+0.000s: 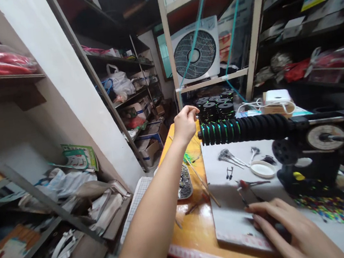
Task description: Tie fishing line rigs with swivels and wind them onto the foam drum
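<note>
My left hand [186, 123] reaches forward, fingers closed in a pinch beside the free end of a black ridged roller [248, 129]; whatever it pinches is too small to make out. Glossy green and blue strands show between the roller's first ridges. Low on the right, my right hand [288, 228] rests over the white board [228, 219], thumb and forefinger slightly apart. Its forefinger tip is close to a small red-and-dark hand tool [245, 184]. The roller is mounted on a black machine [322, 136] with a round dial.
Black spools [216, 105] stand behind the roller. On the board lie a white round lid [262, 168] and whitish bristly pieces [226, 155]. Coloured beads [334, 209] are scattered under the machine. A tray of small dark pieces [184, 182] sits by my left forearm. A box fan [195, 52] stands behind.
</note>
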Motion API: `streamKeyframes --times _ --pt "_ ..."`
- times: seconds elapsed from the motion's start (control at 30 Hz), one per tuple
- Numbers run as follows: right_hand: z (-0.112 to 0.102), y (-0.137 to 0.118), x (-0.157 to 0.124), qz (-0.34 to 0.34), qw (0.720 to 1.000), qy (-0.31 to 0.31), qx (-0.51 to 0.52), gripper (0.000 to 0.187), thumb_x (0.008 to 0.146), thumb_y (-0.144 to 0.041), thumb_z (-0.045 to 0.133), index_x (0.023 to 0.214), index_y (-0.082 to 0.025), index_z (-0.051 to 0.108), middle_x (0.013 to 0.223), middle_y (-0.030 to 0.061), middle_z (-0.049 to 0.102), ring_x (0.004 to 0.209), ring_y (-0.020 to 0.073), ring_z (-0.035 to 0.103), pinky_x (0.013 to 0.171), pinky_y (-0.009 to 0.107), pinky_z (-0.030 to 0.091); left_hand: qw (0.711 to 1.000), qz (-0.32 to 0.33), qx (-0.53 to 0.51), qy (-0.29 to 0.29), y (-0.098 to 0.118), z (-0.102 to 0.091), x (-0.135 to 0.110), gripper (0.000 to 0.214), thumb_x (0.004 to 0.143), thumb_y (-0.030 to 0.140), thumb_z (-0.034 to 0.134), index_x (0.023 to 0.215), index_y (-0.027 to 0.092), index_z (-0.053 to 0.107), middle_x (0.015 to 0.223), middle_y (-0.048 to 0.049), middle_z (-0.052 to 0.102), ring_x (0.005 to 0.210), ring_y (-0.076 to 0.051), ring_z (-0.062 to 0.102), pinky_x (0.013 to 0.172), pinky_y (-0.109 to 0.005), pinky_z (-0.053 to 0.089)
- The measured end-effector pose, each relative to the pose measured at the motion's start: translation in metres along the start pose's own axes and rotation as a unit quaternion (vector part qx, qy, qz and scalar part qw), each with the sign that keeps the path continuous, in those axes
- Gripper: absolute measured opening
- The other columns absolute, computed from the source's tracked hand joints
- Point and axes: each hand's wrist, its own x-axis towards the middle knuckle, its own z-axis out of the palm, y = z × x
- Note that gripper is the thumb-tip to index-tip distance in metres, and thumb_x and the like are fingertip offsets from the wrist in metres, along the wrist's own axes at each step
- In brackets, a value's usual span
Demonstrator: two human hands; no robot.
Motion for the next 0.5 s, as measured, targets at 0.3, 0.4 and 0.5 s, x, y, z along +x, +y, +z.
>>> streamKeyframes --times 0.3,0.4,0.5 --pt "0.001 0.002 -0.003 -0.017 1.000 0.008 -0.012 0.017 0.096 -0.033 0.051 0.100 -0.024 0.064 0.086 0.0030 0.069 0.079 0.0154 0.072 0.068 0.023 0.059 0.986 -0.163 -0.008 -0.042 -0.034 -0.008 -0.028 0.026 0.095 0.034 0.060 0.112 0.015 0.063 0.106 -0.0065 0.067 0.086 -0.018 0.067 0.073 -0.036 0.059" --pt "0.000 -0.002 -0.002 -0.013 1.000 0.021 -0.006 0.017 0.096 -0.033 0.050 0.097 -0.023 0.064 0.084 0.0030 0.068 0.075 0.0160 0.071 0.065 0.024 0.059 0.970 -0.217 -0.060 -0.087 -0.029 -0.022 -0.066 0.022 0.097 0.034 0.058 0.103 0.014 0.062 0.085 -0.0005 0.064 0.061 -0.010 0.058 0.052 -0.023 0.051" --pt "-0.001 -0.004 -0.002 0.005 1.000 0.009 0.000 0.018 0.095 -0.034 0.051 0.102 -0.023 0.064 0.086 0.0035 0.068 0.077 0.0176 0.071 0.067 0.027 0.058 0.947 -0.255 -0.135 -0.140 -0.010 -0.036 -0.113 0.020 0.097 0.034 0.056 0.094 0.015 0.059 0.061 0.0081 0.047 0.039 -0.003 0.031 0.035 -0.016 0.024"
